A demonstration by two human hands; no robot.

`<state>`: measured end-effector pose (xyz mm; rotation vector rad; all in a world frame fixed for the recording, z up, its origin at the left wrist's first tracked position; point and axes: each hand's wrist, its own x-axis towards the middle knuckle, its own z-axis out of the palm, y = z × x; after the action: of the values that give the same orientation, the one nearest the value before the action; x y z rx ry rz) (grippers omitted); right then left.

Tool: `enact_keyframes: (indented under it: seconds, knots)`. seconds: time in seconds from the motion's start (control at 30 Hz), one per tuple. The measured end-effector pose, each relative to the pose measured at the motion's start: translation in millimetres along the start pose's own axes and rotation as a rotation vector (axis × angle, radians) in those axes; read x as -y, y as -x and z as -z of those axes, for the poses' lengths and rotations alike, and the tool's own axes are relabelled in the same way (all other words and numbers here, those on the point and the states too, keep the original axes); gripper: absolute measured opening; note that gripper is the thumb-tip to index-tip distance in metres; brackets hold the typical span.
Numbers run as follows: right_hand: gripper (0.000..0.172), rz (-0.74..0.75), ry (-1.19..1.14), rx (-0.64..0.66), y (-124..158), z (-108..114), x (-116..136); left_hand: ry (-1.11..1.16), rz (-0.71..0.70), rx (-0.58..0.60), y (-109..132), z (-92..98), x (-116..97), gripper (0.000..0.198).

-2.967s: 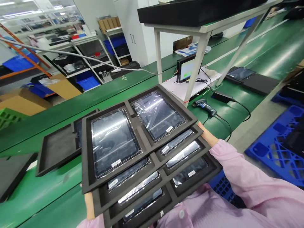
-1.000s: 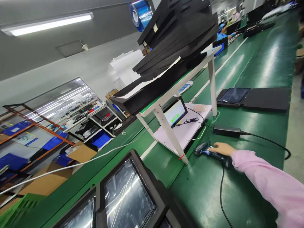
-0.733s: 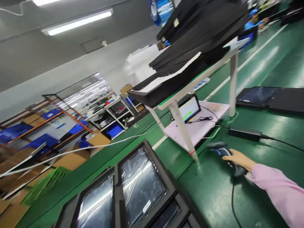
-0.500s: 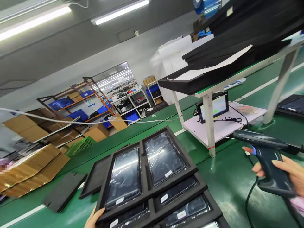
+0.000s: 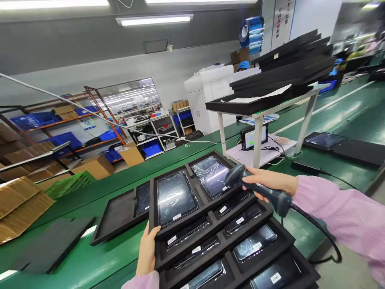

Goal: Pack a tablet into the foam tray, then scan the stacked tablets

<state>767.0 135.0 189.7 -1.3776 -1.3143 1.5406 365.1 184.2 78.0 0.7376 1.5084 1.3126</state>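
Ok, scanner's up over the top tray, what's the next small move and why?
Probably tip the scanner in the right hand down toward the small white label on the right tablet. Its head hovers beside that label, and the left hand grips the top tray edge.

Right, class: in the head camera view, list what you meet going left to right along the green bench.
Cardboard boxes → flat black foam sheet → left hand on the stacked foam trays → barcode scanner in the right hand → lone tablet.
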Motion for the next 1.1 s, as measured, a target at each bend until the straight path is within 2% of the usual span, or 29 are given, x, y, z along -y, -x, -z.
enact_keyframes:
  seconds: [0.13,0.47,0.57,0.7,0.83,0.93,1.1]
  knots:
    - [0.020,-0.019,0.051,-0.042,-4.5,-9.3,2.2,-0.002,-0.058,0.065,-7.6,2.8,7.1,0.055]
    - [0.024,0.005,0.075,-0.073,-3.4,-26.8,5.6,-0.009,-0.113,0.096,-18.6,6.0,16.5,0.057]
    - [0.027,0.009,0.040,-0.027,1.2,-52.5,9.3,-0.006,-0.149,0.120,-18.4,6.1,19.1,0.054]
    - [0.026,-0.016,-0.033,0.083,-5.7,-112.9,14.1,0.004,-0.165,0.158,-14.0,5.1,20.7,0.054]
    - [0.019,-0.005,-0.053,0.099,-26.9,-165.6,15.5,0.011,-0.179,0.182,-11.2,4.8,23.2,0.055]
    - [0.016,-0.020,-0.042,0.086,-40.3,-183.6,13.6,0.002,-0.181,0.199,-10.9,5.1,25.0,0.055]
    - [0.018,-0.013,-0.028,0.067,-42.8,-193.2,12.0,-0.019,-0.211,0.240,-10.9,3.8,25.7,0.052]
